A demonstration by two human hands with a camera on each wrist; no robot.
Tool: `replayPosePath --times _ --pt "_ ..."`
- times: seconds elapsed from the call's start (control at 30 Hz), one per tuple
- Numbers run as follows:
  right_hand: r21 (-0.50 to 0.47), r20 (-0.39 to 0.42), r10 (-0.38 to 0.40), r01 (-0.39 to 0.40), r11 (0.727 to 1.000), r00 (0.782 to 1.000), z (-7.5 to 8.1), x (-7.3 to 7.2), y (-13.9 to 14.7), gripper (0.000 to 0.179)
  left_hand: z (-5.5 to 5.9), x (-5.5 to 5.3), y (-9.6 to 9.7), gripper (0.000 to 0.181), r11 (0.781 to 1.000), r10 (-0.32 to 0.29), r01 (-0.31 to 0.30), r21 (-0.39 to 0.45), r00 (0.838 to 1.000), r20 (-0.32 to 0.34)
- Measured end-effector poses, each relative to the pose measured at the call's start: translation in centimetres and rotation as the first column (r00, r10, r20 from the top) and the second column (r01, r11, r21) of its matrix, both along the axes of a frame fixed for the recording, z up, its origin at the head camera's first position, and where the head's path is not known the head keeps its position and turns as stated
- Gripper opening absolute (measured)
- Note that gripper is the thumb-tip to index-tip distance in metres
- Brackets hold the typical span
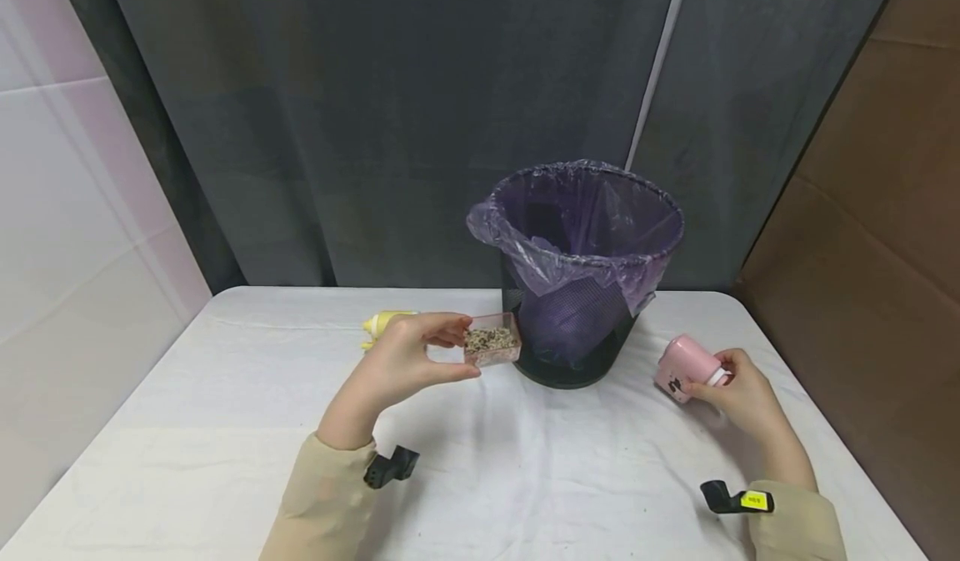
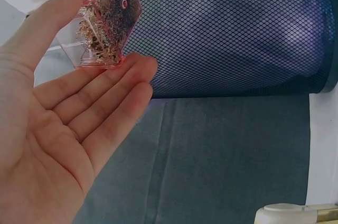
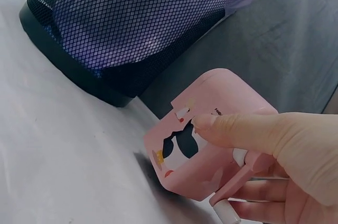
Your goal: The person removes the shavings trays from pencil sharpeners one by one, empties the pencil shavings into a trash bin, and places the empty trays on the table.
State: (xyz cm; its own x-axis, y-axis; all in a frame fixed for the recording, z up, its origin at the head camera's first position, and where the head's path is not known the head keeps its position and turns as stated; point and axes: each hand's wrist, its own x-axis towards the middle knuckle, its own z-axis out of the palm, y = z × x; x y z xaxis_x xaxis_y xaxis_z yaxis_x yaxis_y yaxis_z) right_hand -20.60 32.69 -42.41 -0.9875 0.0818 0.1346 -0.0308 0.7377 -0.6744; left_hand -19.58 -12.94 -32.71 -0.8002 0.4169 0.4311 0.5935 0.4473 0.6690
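Note:
My left hand (image 1: 397,365) pinches a small clear, pink-edged shavings drawer (image 1: 492,340) between thumb and fingers, just in front of the trash can's lower left side. Brown pencil shavings (image 2: 105,31) lie inside it, seen through its walls in the left wrist view. At the right of the table, my right hand (image 1: 742,390) grips a pink hand-crank pencil sharpener (image 1: 686,367), which is tilted. Its crank handle (image 3: 240,184) is beside the fingers in the right wrist view, and a black and white cartoon figure (image 3: 182,142) marks its body.
A black mesh trash can (image 1: 573,319) with a purple bag (image 1: 652,273) over its rim stands at the table's back edge. Behind my left hand lies a yellow object (image 1: 386,322), partly hidden. The table has a white cloth (image 1: 225,428); a brown panel (image 1: 862,294) borders the right.

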Motion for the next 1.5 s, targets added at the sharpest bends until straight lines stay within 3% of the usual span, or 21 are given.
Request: replayPosePath --times 0.87,1.13,1.33,1.5 --pt "-0.02 0.036 0.021 -0.02 1.0 0.999 -0.5 -0.6 -0.7 0.071 0.2 -0.1 -0.4 0.056 1.0 0.014 -0.014 -0.023 1.0 -0.004" --pt "0.027 0.085 0.012 -0.014 1.0 0.996 0.8 -0.2 -1.1 0.068 0.2 -0.2 -0.4 0.056 1.0 0.018 -0.019 -0.016 1.0 -0.022" --pt "-0.054 -0.025 -0.045 0.044 0.998 0.999 2.9 0.5 -2.0 0.07 0.1 -0.1 -0.3 0.056 0.999 0.035 -0.036 -0.008 0.999 -0.025" --pt "-0.106 -0.162 -0.105 0.089 0.99 0.981 4.3 1.0 -2.8 0.058 0.1 -0.1 0.0 0.057 0.999 0.033 -0.033 0.01 0.999 -0.02"
